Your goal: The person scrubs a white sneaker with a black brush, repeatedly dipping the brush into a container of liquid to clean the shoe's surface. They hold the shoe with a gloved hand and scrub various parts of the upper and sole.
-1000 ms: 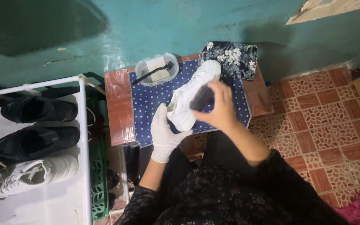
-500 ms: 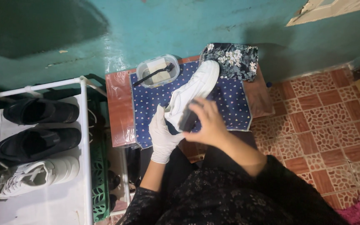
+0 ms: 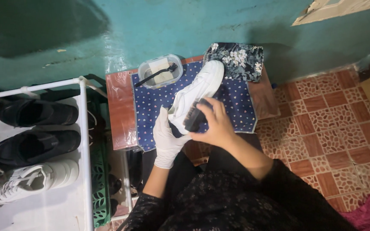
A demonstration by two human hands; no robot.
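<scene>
A white sneaker [image 3: 200, 87] lies tilted on a blue dotted cloth [image 3: 240, 100] over a small brown table [image 3: 118, 111]. My left hand [image 3: 167, 139], in a white glove, grips the sneaker at its heel end. My right hand [image 3: 214, 124] is bare and closed on a dark brush [image 3: 195, 116], which presses against the sneaker's side near the heel.
A clear plastic tub [image 3: 160, 71] with a dark-handled brush across it stands at the table's back. A floral fabric bundle [image 3: 236, 60] lies behind the sneaker. A white shoe rack [image 3: 83, 141] at the left holds two black shoes and a white sneaker [image 3: 37, 179]. Patterned floor tiles spread right.
My right hand with the brush has slid down the sneaker from its middle toward the heel end. The left hand keeps its grip.
</scene>
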